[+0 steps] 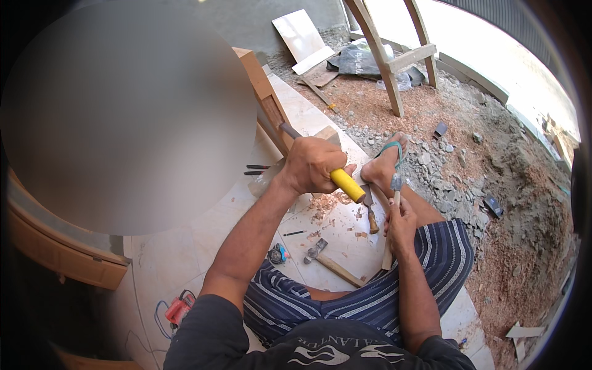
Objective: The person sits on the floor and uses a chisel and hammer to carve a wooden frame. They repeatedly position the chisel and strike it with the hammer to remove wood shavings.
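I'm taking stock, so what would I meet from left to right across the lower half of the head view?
Red tool, blue-and-black tool, hammer lying flat, wooden-handled chisel, right hand, small dark object, pale scraps.

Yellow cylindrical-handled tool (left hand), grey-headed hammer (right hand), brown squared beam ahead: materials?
Yellow cylindrical-handled tool: grip probably smooth plastic (even, bright colour); shank looks like dull metal (dark grey).
Grey-headed hammer: head likely worn metal (mottled grey); handle seems bare wood (pale, matte).
Brown squared beam: likely wood (warm brown, shavings nearby); finish unclear.
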### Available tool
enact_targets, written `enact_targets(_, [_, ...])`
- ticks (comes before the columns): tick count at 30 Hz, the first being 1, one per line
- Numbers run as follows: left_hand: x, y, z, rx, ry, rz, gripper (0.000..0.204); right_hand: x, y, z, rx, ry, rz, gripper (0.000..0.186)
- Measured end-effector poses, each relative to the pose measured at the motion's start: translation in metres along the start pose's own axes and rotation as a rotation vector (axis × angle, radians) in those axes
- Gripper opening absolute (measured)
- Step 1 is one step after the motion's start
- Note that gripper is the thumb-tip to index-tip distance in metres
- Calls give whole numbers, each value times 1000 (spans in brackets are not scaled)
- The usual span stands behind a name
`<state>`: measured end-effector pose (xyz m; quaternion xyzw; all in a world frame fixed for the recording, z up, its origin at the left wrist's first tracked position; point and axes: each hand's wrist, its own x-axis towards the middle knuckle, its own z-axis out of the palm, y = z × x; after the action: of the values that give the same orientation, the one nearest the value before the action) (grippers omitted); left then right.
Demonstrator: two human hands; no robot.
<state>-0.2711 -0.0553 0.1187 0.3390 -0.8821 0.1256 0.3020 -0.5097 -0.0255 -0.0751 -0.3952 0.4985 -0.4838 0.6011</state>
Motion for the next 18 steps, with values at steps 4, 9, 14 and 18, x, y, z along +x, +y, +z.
enact_targets(4, [4,1,-11,-42,-26,-90,37,-4,6,4,-133,-22,-335,19])
enact_targets(9, [9,-3,-3,-42,-9,-118,28,-38,-45,20,-71,-58,-623,11])
enact_targets(14, [11,-2,-9,-22,-30,-130,23,-28,-57,59,-218,-50,-832,24])
enact_targets(18, [11,-4,-8,-29,-47,-117,21,-29,-48,62,-133,-128,-811,25])
